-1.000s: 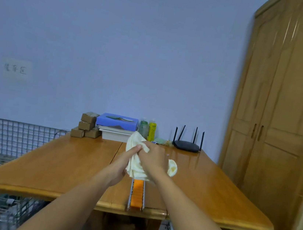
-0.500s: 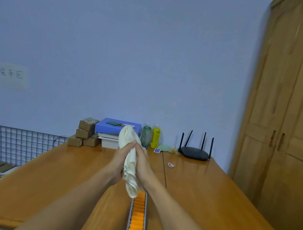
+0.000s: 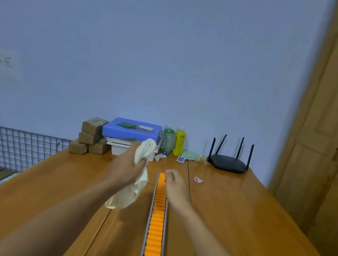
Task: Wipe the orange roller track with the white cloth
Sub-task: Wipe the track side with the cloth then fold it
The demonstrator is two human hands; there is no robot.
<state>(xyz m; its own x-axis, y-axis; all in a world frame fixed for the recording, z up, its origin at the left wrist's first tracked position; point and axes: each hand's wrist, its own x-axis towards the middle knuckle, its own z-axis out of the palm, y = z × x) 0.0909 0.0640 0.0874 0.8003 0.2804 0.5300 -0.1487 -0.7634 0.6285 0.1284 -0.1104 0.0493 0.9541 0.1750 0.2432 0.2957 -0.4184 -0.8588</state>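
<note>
Fingers [image 3: 137,162] of left hand [image 3: 128,168] bunched on crumpled white cloth [image 3: 134,187], just left of long orange roller track [image 3: 156,223] running fwd/back on wooden counter [image 3: 237,222]; right hand [image 3: 174,185] nearer, curled at far end, holding nothing

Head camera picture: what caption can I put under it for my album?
Left hand lifts the white cloth while right hand rests on the orange roller track.

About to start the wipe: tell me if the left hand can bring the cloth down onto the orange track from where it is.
Probably yes. The left hand grips the white cloth just left of the orange roller track, with bare table between. The right hand covers only the track's far end.
</note>
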